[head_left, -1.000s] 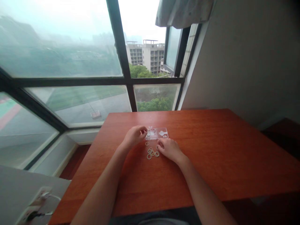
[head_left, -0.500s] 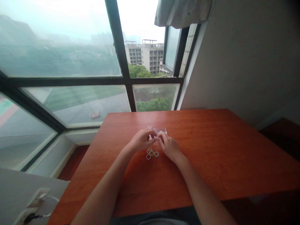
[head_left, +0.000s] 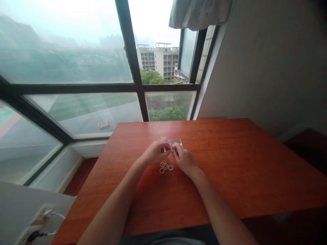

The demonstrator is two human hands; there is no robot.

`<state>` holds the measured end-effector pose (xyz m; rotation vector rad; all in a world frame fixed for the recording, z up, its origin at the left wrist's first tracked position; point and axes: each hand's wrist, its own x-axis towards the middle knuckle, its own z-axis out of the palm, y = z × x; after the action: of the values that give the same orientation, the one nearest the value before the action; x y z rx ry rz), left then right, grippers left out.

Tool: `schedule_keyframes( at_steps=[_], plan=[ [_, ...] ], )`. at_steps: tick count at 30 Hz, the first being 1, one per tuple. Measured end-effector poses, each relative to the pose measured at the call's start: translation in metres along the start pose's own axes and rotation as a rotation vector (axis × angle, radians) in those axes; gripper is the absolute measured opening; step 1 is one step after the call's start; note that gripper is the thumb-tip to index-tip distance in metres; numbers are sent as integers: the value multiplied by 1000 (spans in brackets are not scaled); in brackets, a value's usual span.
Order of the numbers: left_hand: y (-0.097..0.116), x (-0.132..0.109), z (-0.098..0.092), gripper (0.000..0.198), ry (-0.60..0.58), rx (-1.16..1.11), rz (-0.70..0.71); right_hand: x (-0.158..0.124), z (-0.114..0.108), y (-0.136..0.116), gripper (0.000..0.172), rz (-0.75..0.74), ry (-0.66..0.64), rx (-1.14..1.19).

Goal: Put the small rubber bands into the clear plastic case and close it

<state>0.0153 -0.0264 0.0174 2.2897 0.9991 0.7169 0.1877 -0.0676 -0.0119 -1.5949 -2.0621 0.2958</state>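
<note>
My left hand [head_left: 156,152] and my right hand [head_left: 184,158] meet fingertip to fingertip over the middle of the wooden table. Both are closed in a pinch, and whatever lies between the fingers is too small to name. Just beyond them sits a clear plastic box [head_left: 178,141], partly covered by my right fingers. Left of the box, behind my left hand, are small white and reddish pieces [head_left: 164,139] that I cannot make out. Several pale rings [head_left: 165,166] lie in a loose cluster on the tabletop, on the near side of my hands.
The reddish-brown table [head_left: 230,163] stretches far to the right. Past its back edge stand dark-framed windows [head_left: 139,89], with a grey curtain [head_left: 200,15] hanging above. A wall socket with plugs [head_left: 38,223] is low at the left.
My left fingers have drawn closer together and nearer to the right fingertips. The rings and the box have stayed where they were.
</note>
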Motion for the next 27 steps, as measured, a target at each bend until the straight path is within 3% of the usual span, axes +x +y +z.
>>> schedule_keyframes(
  at_steps=[5, 10, 15, 27],
  plan=[
    [-6, 0, -5, 11, 69, 71, -33, -1, 0, 1, 20, -3, 24, 32],
    [-22, -3, -21, 10, 221, 156, -108, -1, 0, 1, 17, -12, 19, 57],
    [-33, -6, -33, 13, 300, 184, -182, 0, -1, 0, 18, -2, -5, 52],
    [-33, -5, -23, 13, 222, 185, -158, -1, -2, -3, 24, 23, -74, 3]
  ],
)
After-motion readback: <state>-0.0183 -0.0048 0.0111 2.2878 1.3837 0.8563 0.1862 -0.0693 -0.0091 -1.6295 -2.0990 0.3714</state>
